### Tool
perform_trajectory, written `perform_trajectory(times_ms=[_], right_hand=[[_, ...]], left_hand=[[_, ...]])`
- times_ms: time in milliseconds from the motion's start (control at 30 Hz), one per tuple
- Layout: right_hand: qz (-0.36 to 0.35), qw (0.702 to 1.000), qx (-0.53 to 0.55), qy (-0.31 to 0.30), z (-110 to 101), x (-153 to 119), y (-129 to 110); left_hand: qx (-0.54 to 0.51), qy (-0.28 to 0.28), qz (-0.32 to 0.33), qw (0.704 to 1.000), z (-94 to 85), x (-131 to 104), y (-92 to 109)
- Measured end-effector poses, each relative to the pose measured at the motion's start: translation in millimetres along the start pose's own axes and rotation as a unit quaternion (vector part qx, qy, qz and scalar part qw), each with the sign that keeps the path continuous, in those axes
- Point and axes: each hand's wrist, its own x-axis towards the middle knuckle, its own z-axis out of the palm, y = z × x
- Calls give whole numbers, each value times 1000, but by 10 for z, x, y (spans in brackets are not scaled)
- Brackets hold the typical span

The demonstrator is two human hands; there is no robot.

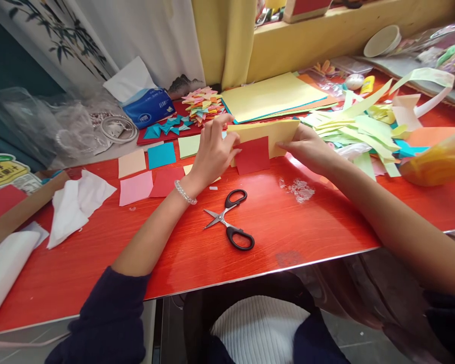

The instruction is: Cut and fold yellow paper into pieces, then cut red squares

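A yellow paper strip [282, 132] is stretched between my two hands above the red table. My left hand [217, 146], with a clear bead bracelet at the wrist, pinches its left part together with a red paper square [253, 155] that lies against the strip. The fingers of my right hand [307, 146] are closed on the strip's right end. Open-bladed scissors with black handles [227, 220] lie on the table below my hands. To the left are paper squares: blue [162, 155], peach [132, 164], pink [136, 188] and light green [188, 146].
Behind my hands are large yellow sheets [273, 96], folded paper pieces [205, 105] and a blue tissue pack [147, 107]. Cut green strips [364, 129] pile up at the right. Crumpled white tissue [78, 202] and a cardboard box [26, 210] are at the left.
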Motion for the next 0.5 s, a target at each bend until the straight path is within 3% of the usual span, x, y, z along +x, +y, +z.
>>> perform_trajectory(times_ms=[233,500], right_hand=[[10,1000,-11,0,-24,7,-14],[113,993,34,-24,-75,11,-48]], left_hand=[[-45,30,-38,998,-75,68,-90],[-190,-22,-156,969,12,96,30]])
